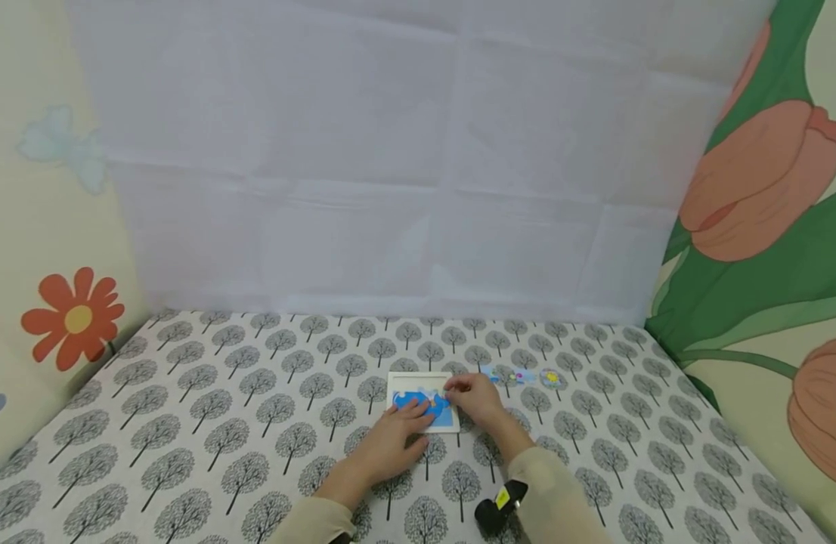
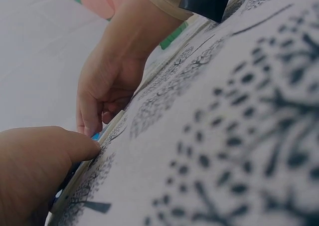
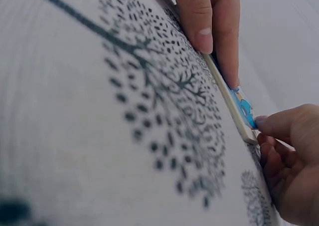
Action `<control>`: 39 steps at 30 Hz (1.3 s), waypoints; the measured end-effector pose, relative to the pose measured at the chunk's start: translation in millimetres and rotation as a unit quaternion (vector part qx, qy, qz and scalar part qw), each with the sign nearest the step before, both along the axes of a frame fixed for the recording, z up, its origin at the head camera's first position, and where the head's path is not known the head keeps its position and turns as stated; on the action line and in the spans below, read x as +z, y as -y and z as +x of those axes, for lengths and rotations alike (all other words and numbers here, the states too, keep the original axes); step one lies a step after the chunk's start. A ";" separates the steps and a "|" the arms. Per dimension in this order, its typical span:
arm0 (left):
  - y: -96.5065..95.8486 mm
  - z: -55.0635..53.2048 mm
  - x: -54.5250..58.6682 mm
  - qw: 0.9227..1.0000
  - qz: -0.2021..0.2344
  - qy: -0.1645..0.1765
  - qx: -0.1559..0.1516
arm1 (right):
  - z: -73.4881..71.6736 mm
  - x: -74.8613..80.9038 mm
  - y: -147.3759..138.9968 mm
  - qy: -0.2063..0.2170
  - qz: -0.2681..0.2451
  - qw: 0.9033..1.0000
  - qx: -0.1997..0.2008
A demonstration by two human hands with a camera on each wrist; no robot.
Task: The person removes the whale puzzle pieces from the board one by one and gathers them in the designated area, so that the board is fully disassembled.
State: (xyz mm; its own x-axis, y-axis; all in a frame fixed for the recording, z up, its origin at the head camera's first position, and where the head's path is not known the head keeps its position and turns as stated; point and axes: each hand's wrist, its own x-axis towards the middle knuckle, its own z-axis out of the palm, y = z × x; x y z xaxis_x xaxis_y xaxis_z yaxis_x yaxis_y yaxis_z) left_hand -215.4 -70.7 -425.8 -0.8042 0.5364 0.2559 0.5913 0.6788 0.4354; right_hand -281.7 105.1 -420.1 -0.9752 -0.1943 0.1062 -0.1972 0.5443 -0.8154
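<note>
A small white-rimmed puzzle board (image 1: 457, 425) lies on the tablecloth, with bright blue puzzle pieces (image 1: 406, 396) inside its frame. My left hand (image 1: 392, 444) rests on it from the near left, fingers extended over the blue pieces and thumb out to the side. At the board's right edge, my right hand (image 1: 478, 397) has its fingers curled and pinches a blue puzzle piece (image 3: 245, 108) between thumb and forefinger. That piece stands slightly raised over the rim in the right wrist view. My fingers cover part of the picture.
Right of the board lie light-blue patterned pieces (image 1: 516, 375) and a piece with a yellow sun (image 1: 550, 377). A tree-print cloth (image 1: 255, 423) covers the table. A white sheet (image 1: 363, 166) hangs behind it. A black wrist device (image 1: 497, 511) sits on the right sleeve.
</note>
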 end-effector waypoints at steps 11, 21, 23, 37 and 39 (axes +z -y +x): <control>0.1 0.7 2.2 1.000 -0.020 -0.007 -0.003 | -0.8 -0.8 -0.1 -0.001 -0.052 0.999 -0.005; 0.7 3.2 5.0 1.000 -0.023 -0.008 -0.013 | 0.0 -2.7 0.9 0.015 -0.088 0.996 -0.013; 0.3 3.7 4.8 1.000 -0.025 -0.006 -0.014 | -0.4 -3.9 0.4 0.019 -0.091 0.996 -0.014; 0.5 1.7 2.9 0.999 -0.046 -0.012 -0.002 | -5.0 -3.2 0.7 0.047 -0.105 0.993 -0.020; 0.4 1.6 2.9 0.999 -0.051 -0.012 -0.003 | -4.8 -3.0 0.5 0.048 -0.105 0.993 -0.018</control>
State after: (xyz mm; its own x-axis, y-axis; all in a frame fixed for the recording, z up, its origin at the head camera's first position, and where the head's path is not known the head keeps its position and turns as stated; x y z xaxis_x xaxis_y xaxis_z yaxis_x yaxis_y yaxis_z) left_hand -213.8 -71.0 -422.9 -0.7955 0.5645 0.2202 0.6046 0.7156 0.3499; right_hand -286.5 104.6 -423.1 -0.9887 -0.1423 0.0471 -0.0966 0.3649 -0.9260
